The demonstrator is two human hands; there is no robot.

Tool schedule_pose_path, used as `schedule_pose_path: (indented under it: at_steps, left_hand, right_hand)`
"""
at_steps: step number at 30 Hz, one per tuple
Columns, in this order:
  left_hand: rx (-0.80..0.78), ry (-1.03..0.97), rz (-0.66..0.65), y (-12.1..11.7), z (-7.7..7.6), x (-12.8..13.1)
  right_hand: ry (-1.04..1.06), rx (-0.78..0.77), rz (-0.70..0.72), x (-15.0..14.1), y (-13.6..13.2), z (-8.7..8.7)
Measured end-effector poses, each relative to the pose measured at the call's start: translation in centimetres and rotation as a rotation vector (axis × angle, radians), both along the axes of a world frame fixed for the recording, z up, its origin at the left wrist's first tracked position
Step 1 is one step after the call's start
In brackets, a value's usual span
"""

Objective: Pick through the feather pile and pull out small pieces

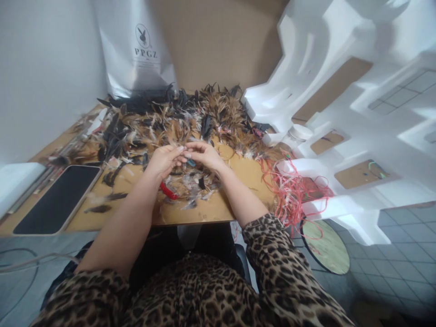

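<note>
Pinching a small thing too blurred to name, we held our left grip (165,160) and right grip (207,156) fingertip to fingertip beyond the red piece (168,190), which lay on the bench (250,175) nearer our left, slanting rightward toward us, feathers (195,185) beside it.

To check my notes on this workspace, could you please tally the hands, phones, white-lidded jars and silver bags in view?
Left hand and right hand: 2
Phone: 1
White-lidded jar: 1
Silver bag: 1
Total: 5
</note>
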State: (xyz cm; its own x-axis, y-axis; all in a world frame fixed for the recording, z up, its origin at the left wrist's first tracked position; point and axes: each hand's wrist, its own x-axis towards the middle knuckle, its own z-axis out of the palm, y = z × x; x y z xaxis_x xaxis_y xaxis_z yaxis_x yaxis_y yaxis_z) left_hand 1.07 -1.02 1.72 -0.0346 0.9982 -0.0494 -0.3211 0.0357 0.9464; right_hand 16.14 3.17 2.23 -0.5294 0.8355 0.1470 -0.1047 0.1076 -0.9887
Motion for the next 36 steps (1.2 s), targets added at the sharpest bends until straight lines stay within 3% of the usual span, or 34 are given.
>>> schedule_pose_path:
  at_steps: [7, 12, 15, 19, 26, 30, 33, 36]
  left_hand:
    - [0.075, 0.257, -0.02, -0.6, 0.3, 0.8]
    - [0.064, 0.298, -0.012, -0.6, 0.4, 0.9]
    - [0.046, 0.277, 0.026, -0.2, -0.2, 0.9]
    - [0.041, 0.203, 0.078, 0.1, -0.6, 0.5]
    - [0.032, -0.057, 0.204, 0.4, 0.2, -0.5]
    - [0.036, -0.147, 0.23, 0.4, 0.4, -0.8]
    - [0.037, -0.179, 0.229, 0.4, 0.3, -0.9]
    - [0.036, -0.182, 0.221, 0.5, 0.2, -1.0]
  right_hand:
    - [-0.052, 0.215, -0.196, -0.3, 0.2, -0.3]
    - [-0.102, 0.199, -0.299, -0.7, 0.4, -1.0]
    - [-0.105, 0.161, -0.327, -1.1, 0.2, -1.1]
    - [0.002, 0.076, -0.231, -1.1, -0.3, -0.5]
    - [0.024, 0.063, -0.3, 0.4, 1.3, -0.5]
    - [-0.098, 0.194, -0.372, 1.0, 1.8, -0.7]
    - [-0.182, 0.392, -0.465, 0.8, 1.2, -0.5]
    - [-0.316, 0.591, -0.433, 0.4, 0.3, -0.3]
